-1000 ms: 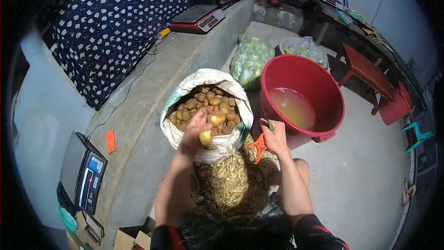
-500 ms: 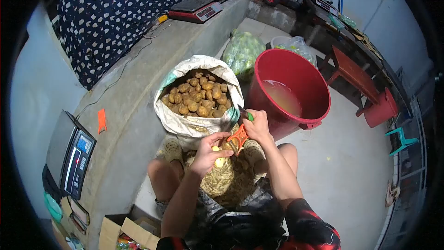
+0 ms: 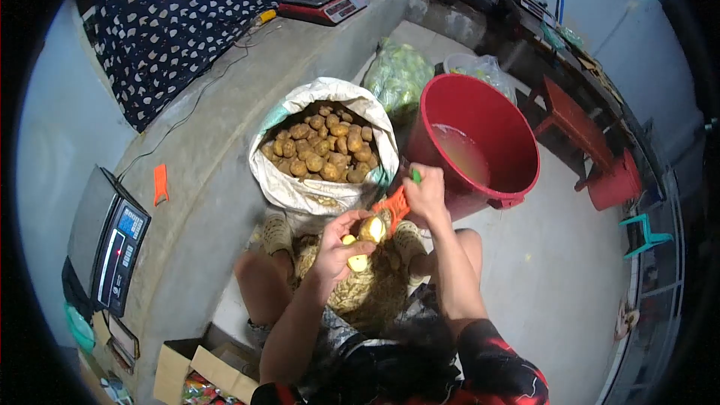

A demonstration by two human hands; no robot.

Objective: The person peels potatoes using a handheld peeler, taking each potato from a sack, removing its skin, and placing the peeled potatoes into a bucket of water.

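Observation:
My left hand (image 3: 337,249) holds a partly peeled potato (image 3: 373,228) between its fingers, with yellow peeled pieces (image 3: 355,253) against the palm. In my right hand (image 3: 426,193) are an orange peeler (image 3: 395,208) and something with a green handle (image 3: 416,175). The peeler's head is close beside the potato. Just beyond my hands an open white sack (image 3: 322,199) is filled with unpeeled potatoes (image 3: 322,142). Below my hands, a heap of peelings (image 3: 358,292) lies between my feet.
A large red tub (image 3: 525,161) with cloudy liquid stands right of the sack. Behind are a bag of green vegetables (image 3: 400,75) and a red stool (image 3: 570,120). On the left ledge are a scale (image 3: 120,255), another orange peeler (image 3: 160,184) and a red scale (image 3: 322,4).
My left hand has come back from the sack with a potato to the peeler. Since then a pale peeled patch has appeared on the potato, and my right hand has risen slightly.

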